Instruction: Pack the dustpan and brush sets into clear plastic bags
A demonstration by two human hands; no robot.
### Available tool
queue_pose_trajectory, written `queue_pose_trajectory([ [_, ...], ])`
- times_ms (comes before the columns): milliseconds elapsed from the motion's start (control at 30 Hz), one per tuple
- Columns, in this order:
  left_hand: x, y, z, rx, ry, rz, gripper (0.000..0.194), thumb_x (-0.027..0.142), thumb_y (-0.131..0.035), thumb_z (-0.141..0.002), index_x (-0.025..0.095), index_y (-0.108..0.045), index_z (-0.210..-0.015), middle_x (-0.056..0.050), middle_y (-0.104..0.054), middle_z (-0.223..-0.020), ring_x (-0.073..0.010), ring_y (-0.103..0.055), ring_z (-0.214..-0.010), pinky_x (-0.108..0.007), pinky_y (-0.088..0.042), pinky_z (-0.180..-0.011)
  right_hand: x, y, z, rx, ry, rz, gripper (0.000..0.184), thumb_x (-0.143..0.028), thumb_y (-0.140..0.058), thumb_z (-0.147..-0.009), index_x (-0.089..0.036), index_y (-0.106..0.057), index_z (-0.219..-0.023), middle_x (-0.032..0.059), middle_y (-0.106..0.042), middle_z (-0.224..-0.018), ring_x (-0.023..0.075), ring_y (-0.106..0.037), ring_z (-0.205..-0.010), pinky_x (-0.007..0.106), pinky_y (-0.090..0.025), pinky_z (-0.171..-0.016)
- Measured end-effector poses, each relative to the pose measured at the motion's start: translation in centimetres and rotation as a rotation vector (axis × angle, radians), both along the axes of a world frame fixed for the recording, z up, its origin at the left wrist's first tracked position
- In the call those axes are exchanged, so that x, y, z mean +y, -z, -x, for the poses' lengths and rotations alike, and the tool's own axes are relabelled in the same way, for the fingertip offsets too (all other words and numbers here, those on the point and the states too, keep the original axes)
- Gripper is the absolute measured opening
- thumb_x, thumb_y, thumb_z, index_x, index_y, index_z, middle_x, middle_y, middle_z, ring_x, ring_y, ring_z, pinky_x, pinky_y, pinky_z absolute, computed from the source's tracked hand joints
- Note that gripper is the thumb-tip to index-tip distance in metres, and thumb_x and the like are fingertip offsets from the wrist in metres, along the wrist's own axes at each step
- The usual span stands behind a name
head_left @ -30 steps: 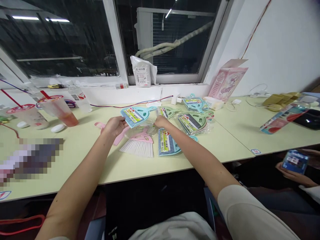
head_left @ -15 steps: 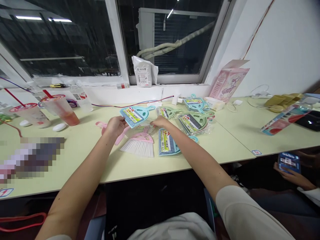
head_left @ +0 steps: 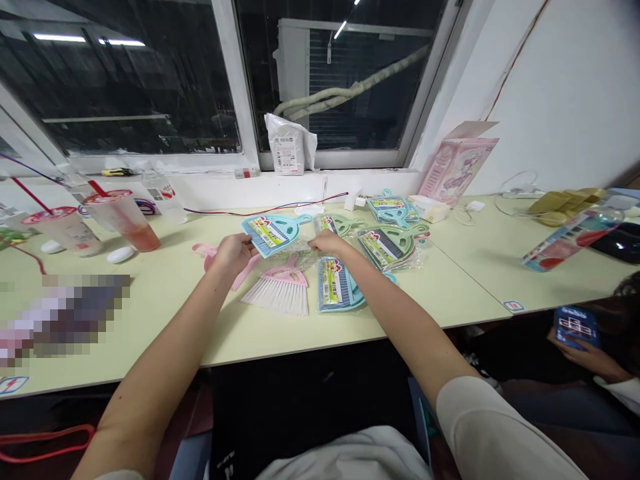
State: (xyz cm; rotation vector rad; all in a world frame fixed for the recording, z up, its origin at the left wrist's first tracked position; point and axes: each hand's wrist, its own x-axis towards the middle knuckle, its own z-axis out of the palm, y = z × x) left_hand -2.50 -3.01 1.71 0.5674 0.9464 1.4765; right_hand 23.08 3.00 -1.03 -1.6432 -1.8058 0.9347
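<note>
My left hand [head_left: 239, 253] is closed on the left edge of a blue dustpan-and-brush set [head_left: 273, 233] with a printed label, raised over the table. My right hand [head_left: 325, 243] has its fingers pinched together at a clear plastic wrapper [head_left: 300, 259] just right of that set. Below lies a pink brush [head_left: 277, 287] with white bristles fanned toward me, and a pink dustpan [head_left: 245, 273] is partly hidden behind my left hand. Another packed blue set [head_left: 335, 287] lies under my right forearm, which covers part of it.
Several packed green sets [head_left: 387, 243] and blue sets [head_left: 393, 208] lie to the right. Drink cups [head_left: 120, 220] with straws stand at left. A pink box [head_left: 457, 163] and a tilted bottle [head_left: 570, 233] are at right. A person's hand [head_left: 590, 357] holds a blue device-like object [head_left: 575, 327].
Almost nothing differs. Both hands and the blue set sit very slightly lower and further right in view, and the hold on each side looks the same.
</note>
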Motion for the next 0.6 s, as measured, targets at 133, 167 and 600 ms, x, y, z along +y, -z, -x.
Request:
queue_pose_trajectory([
  [133, 0.11, 0.11, 0.08, -0.005, -0.004, 0.006, 0.041, -0.001, -0.052, -0.086, 0.004, -0.064, -0.126, -0.021, -0.077, -0.1, -0.0319, -0.079, -0.096, -0.045, -0.068, -0.084, 0.04, 0.47, -0.82, 0.105, 0.012, 0.042, 0.018, -0.013, -0.072, -0.075, -0.014, -0.064, -0.059, 0.0032, -0.063, -0.056, 0.0137, -0.058, -0.058, 0.023, -0.046, -0.059],
  [167, 0.16, 0.15, 0.12, -0.01, -0.004, 0.01, 0.042, -0.001, -0.052, -0.086, 0.005, -0.064, -0.126, -0.021, -0.077, -0.101, -0.0317, -0.079, -0.096, -0.045, -0.068, -0.084, 0.06, 0.5, -0.84, 0.135, 0.018, 0.054, 0.019, -0.013, -0.073, -0.076, -0.014, -0.064, -0.06, 0.0036, -0.064, -0.057, 0.0132, -0.057, -0.057, 0.023, -0.046, -0.058],
  [600, 0.76, 0.88, 0.46, 0.011, 0.012, -0.006, 0.036, -0.001, -0.052, -0.085, 0.007, -0.063, -0.118, -0.019, -0.075, -0.095, -0.0287, -0.078, -0.091, -0.041, -0.066, -0.083, 0.1, 0.5, -0.7, 0.076, -0.074, 0.05, 0.024, -0.022, -0.087, -0.072, -0.014, -0.065, -0.065, 0.0039, -0.068, -0.059, 0.0149, -0.064, -0.058, 0.023, -0.049, -0.058],
])
